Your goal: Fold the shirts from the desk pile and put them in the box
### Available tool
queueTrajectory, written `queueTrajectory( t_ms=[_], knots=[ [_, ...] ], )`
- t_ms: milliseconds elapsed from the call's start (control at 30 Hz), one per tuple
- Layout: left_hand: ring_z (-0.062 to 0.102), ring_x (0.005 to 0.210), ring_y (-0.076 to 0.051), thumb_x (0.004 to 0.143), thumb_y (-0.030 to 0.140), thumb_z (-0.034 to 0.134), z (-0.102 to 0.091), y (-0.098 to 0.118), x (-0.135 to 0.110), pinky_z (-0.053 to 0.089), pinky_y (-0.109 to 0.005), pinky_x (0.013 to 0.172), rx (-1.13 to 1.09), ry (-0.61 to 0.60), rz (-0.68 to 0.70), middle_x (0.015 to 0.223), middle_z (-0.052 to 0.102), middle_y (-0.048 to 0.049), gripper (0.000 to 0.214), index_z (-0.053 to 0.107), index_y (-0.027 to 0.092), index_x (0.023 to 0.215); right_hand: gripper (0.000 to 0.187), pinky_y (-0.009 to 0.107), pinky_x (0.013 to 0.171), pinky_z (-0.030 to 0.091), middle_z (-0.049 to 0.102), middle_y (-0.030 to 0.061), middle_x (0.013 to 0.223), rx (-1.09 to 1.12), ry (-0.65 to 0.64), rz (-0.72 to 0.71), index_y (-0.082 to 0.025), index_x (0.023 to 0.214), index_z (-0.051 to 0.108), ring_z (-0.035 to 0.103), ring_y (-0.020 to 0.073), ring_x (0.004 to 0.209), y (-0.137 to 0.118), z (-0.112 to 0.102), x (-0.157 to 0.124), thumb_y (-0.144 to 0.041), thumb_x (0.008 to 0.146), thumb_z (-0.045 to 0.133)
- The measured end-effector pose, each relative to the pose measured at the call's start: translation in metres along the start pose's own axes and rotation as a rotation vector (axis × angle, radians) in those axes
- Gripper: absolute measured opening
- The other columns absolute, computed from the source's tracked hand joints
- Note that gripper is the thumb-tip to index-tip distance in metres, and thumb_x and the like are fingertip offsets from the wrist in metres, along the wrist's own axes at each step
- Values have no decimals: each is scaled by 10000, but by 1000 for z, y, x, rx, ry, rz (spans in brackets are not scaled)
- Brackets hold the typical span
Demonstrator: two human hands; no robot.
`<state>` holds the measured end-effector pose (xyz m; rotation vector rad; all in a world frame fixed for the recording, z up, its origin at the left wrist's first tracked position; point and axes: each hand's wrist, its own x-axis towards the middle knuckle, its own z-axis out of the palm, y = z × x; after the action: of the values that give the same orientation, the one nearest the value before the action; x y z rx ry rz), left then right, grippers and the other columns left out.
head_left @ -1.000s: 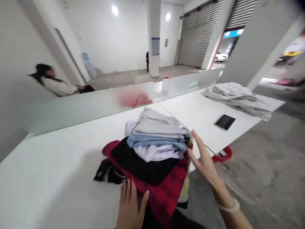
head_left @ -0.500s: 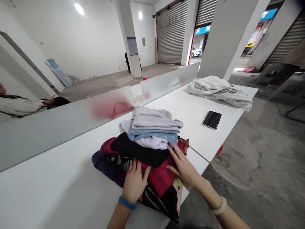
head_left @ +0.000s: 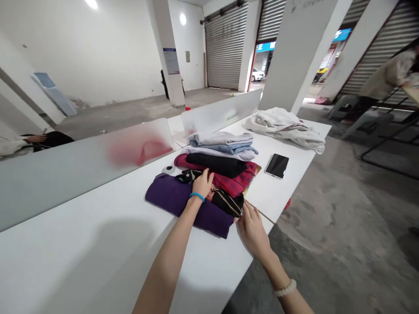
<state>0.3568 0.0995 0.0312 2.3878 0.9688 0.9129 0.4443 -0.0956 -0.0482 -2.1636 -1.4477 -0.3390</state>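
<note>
A row of folded clothes leans away from me on the white table. Nearest lies a purple folded garment [head_left: 166,194]. Behind it are a black garment with pale stripes [head_left: 225,203], a red plaid garment [head_left: 234,185] and a black folded garment [head_left: 218,165]. A light grey and blue stack [head_left: 225,141] sits at the far end. My left hand [head_left: 202,185], with a blue wristband, rests across the clothes, fingertips against the red plaid edge. My right hand [head_left: 254,229], fingers stretched out, touches the right end of the striped black garment.
A tablet or phone with a dark screen [head_left: 277,166] and a loose pale garment [head_left: 284,128] lie to the right. A small white round object [head_left: 168,169] sits behind the purple garment. A frosted divider [head_left: 81,170] runs along the table. Another person [head_left: 386,78] leans over at far right.
The clothes have slid apart into a slanted row, the upper ones farther away, and the purple garment now shows broadly. My right hand has come down to the pile's right end. The view has turned right.
</note>
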Motion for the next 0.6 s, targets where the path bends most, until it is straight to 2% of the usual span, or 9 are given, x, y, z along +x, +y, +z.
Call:
queueTrajectory(
  t_ms=[133, 267, 367, 433, 467, 533, 567, 600],
  knots=[
    [586, 1003, -198, 902, 352, 506, -25, -12, -9, 498, -417, 864, -65, 94, 17, 1170, 582, -95, 318, 550, 173, 1162, 491, 517, 1068, 346, 509, 190, 1327, 32, 17, 24, -81, 1366, 374, 403, 283, 1305, 7, 8, 1, -136, 879, 347],
    [606, 1018, -202, 918, 334, 400, -71, -51, -43, 461, -375, 926, -144, 320, -58, 1072, 660, -97, 271, 583, 191, 1058, 453, 528, 1039, 379, 560, 166, 1262, 166, 51, 46, -121, 1311, 436, 468, 271, 1248, 9, 2, 0, -128, 871, 328],
    [608, 1034, -229, 863, 390, 444, -96, -88, -76, 490, -363, 866, -174, 463, -224, 1079, 665, -110, 290, 579, 191, 1025, 399, 492, 1024, 405, 524, 140, 1310, 277, 132, 42, -193, 1252, 494, 466, 241, 1252, -13, -18, 6, -160, 914, 284],
    [613, 1032, -236, 833, 408, 460, -103, -107, -94, 506, -355, 826, -219, 545, -324, 1060, 667, -117, 297, 567, 189, 1004, 368, 515, 1062, 344, 423, 133, 1414, 274, 80, -58, -221, 1272, 495, 335, 272, 1352, -40, -28, 16, -280, 933, 365],
    [620, 1020, -234, 821, 406, 465, -104, -114, -100, 507, -356, 823, -249, 572, -357, 1037, 671, -117, 292, 558, 187, 990, 438, 543, 1070, 312, 349, 137, 1468, 249, 8, -116, -225, 1322, 460, 256, 308, 1387, -53, -30, 24, -368, 908, 448],
    [635, 983, -224, 807, 390, 463, -103, -123, -107, 506, -360, 831, -305, 584, -387, 994, 675, -113, 273, 541, 186, 971, 803, 600, 1035, 304, 190, 181, 1530, 175, -183, -181, -204, 1431, 326, 173, 400, 1395, -76, -28, 43, -542, 767, 624],
    [640, 966, -219, 803, 381, 459, -103, -125, -109, 505, -360, 831, -319, 574, -390, 982, 675, -110, 268, 533, 186, 972, 969, 613, 1002, 325, 154, 222, 1529, 136, -271, -194, -180, 1455, 277, 195, 439, 1375, -83, -24, 54, -602, 682, 680],
    [642, 955, -216, 802, 374, 454, -103, -126, -110, 504, -359, 830, -322, 555, -388, 975, 675, -108, 267, 527, 188, 979, 1053, 606, 972, 353, 159, 262, 1514, 106, -343, -208, -152, 1456, 270, 253, 459, 1346, -86, -19, 66, -633, 627, 708]
  ],
)
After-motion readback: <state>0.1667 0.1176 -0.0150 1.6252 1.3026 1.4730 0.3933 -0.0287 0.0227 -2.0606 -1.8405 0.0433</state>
